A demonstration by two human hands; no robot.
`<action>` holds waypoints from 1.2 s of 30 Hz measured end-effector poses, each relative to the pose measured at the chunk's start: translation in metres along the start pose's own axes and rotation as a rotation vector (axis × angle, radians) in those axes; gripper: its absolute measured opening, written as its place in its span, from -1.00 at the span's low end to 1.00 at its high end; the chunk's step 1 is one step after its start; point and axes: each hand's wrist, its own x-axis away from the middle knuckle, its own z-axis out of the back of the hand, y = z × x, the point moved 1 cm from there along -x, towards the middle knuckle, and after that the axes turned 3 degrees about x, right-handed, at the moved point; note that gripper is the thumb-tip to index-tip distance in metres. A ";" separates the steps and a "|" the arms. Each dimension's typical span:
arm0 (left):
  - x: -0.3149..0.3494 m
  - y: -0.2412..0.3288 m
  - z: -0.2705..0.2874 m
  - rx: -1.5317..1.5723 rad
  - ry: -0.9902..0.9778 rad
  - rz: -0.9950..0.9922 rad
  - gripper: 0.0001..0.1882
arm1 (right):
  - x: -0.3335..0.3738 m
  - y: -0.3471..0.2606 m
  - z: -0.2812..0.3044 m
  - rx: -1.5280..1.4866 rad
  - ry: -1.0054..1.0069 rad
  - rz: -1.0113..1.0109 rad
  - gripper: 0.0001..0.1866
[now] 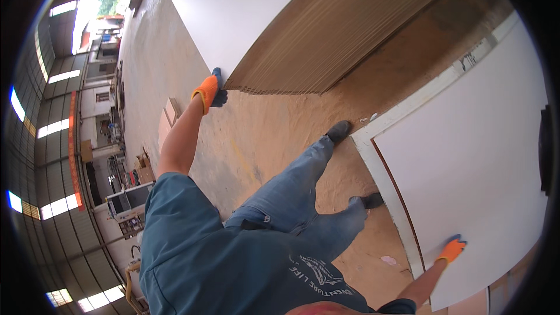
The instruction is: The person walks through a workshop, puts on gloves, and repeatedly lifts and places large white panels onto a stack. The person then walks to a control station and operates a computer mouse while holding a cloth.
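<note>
My left hand [210, 91], in an orange glove with blue fingers, grips the near corner of a white board [245, 14]. That board lies on top of a tall stack of thin boards [332, 35] with brown edges. Its thumb shows at the board's corner, with the other fingers lower down. On the right, my right hand [452, 249], gloved the same way, rests on a large white panel [466, 151] with its fingers stretched out. The panel lies on a white-edged table [402, 108], and a reddish-brown strip shows along its near-left edge.
Dusty concrete floor [262, 116] runs between stack and table, where my feet stand. Flat pieces of board [169, 118] lie on the floor to the left. Machines [129, 201] line the far-left wall. A dark object [545, 149] sits at the table's right side.
</note>
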 end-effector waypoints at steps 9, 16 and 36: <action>0.079 0.015 -0.039 -0.185 -0.129 -0.137 -0.35 | 0.216 -0.316 0.397 -1.741 -0.341 0.361 -0.36; 0.139 -0.023 -0.117 0.207 -0.719 -0.349 -0.32 | 0.292 -0.467 0.660 -2.173 -0.040 0.909 -0.55; 0.060 -0.179 -0.033 1.236 -0.700 -0.134 0.19 | 0.019 0.085 0.228 -1.754 0.339 0.064 -0.50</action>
